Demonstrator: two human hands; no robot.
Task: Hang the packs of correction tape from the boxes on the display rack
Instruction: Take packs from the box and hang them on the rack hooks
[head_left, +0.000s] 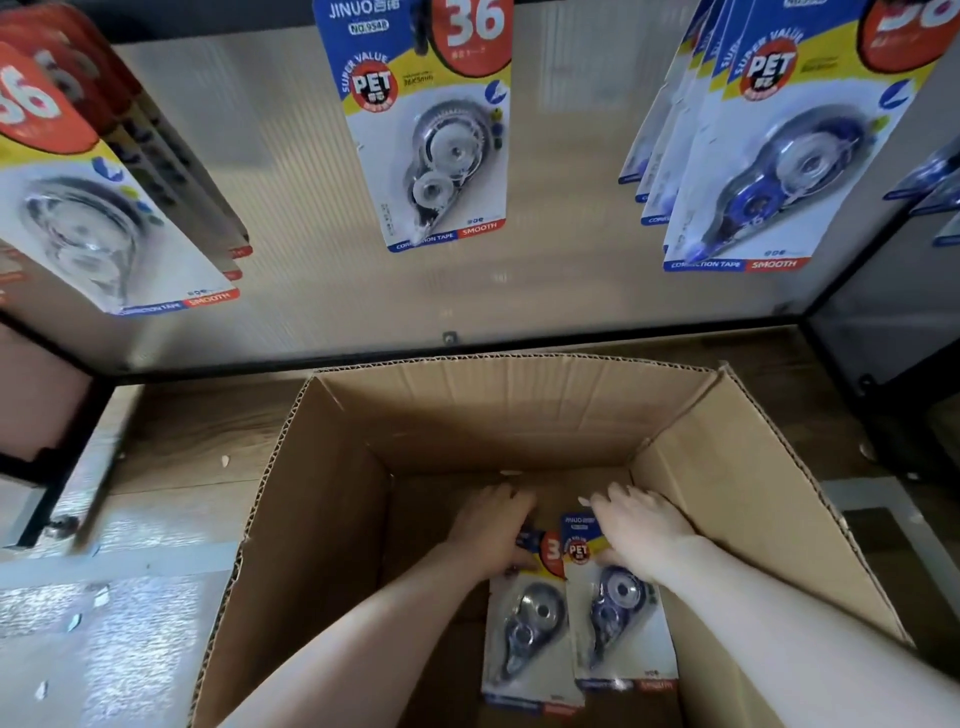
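Both my hands reach down into an open cardboard box on the floor. My left hand grips the top of a pack of correction tape with a dark dispenser. Beside it, my right hand grips the top of a second pack holding a blue dispenser. The two packs lie side by side low in the box, their top edges partly hidden by my fingers. Above, on the display rack's pale back panel, one pack hangs in the middle.
Several packs hang in a row at the upper right, and another bunch at the upper left. A black frame bar runs under the panel. Wood-look floor surrounds the box, with small paper scraps at left.
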